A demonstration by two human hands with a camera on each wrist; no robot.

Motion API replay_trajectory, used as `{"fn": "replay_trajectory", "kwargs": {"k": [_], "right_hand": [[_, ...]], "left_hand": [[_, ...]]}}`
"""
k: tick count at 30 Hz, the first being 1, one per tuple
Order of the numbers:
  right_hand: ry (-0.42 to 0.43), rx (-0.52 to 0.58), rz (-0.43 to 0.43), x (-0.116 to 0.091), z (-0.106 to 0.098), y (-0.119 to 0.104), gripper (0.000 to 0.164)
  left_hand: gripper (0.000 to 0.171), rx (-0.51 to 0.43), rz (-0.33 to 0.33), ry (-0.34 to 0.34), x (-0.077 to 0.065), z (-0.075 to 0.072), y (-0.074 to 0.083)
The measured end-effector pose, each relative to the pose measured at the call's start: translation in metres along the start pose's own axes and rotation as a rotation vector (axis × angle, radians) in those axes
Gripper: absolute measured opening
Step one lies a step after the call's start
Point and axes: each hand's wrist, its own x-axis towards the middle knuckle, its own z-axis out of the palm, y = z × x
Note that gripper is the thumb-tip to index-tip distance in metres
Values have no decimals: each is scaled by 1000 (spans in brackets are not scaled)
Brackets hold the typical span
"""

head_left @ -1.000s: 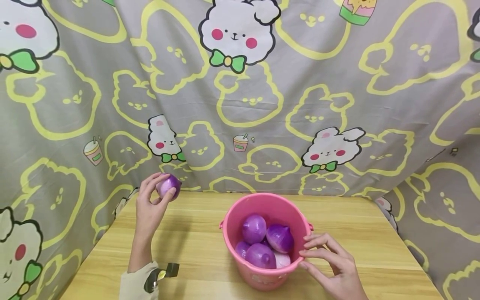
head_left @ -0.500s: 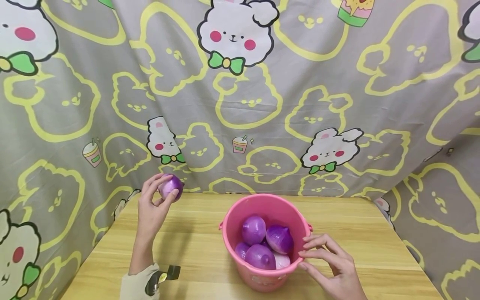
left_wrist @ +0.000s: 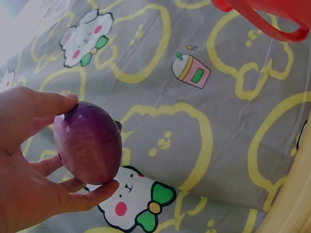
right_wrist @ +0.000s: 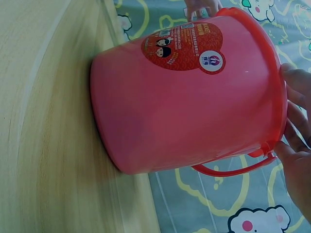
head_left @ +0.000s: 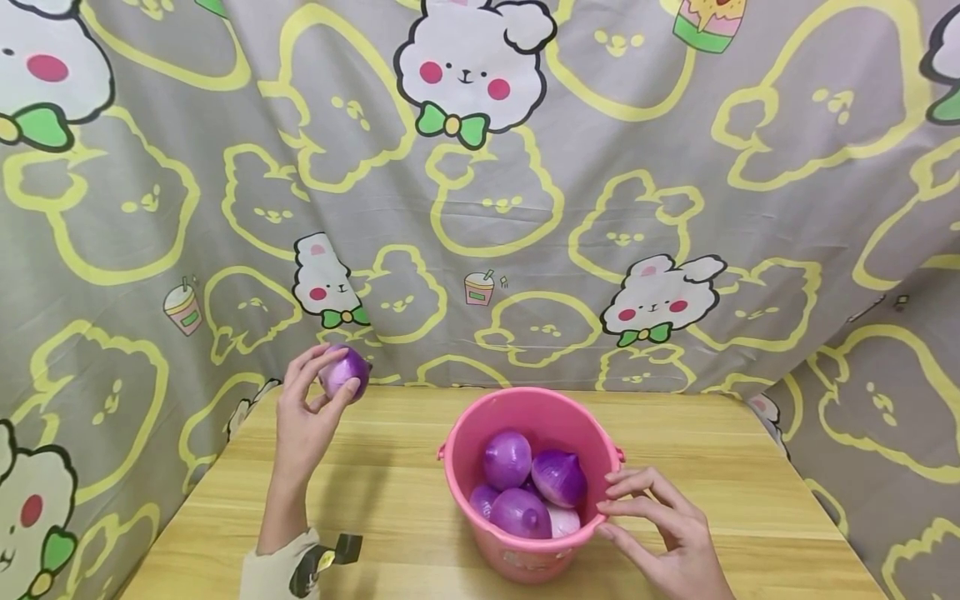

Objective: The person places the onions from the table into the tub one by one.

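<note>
My left hand [head_left: 306,412] holds a purple onion [head_left: 347,373] between thumb and fingers, raised above the table's far left side. In the left wrist view, the onion [left_wrist: 88,143] shows its smooth, shiny skin, with the fingers [left_wrist: 92,196] bent around its near side. On the right, my right hand [head_left: 670,527] pinches the rim of a pink bucket [head_left: 517,560] with its thumb and fingertips. The bucket stands upright and contains several purple onions [head_left: 522,512] and a whitish piece [head_left: 564,522] partly hidden beneath them.
A wooden table [head_left: 408,500] supports the bucket. Behind and beside it hangs a grey curtain [head_left: 517,200] with yellow outlines and white cartoon animals. The bucket's handle [right_wrist: 233,171] hangs down its side, and a printed label [right_wrist: 187,46] marks its wall.
My left hand has shifted very slightly to the right with the onion in its grip. The right hand and the bucket have stayed in place.
</note>
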Motion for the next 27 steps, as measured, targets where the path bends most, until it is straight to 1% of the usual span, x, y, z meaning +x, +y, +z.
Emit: {"fn": "replay_trajectory", "kwargs": {"k": [11, 18, 23, 27], "right_hand": [[2, 6, 6, 0, 0, -1, 33], [11, 6, 30, -1, 0, -1, 34], [3, 12, 20, -1, -1, -1, 31], [-4, 12, 11, 0, -1, 0, 31]], "left_hand": [[40, 1, 27, -8, -2, 1, 11], [41, -5, 61, -19, -2, 2, 16], [43, -4, 82, -21, -3, 2, 19], [44, -10, 94, -24, -3, 2, 21]]}}
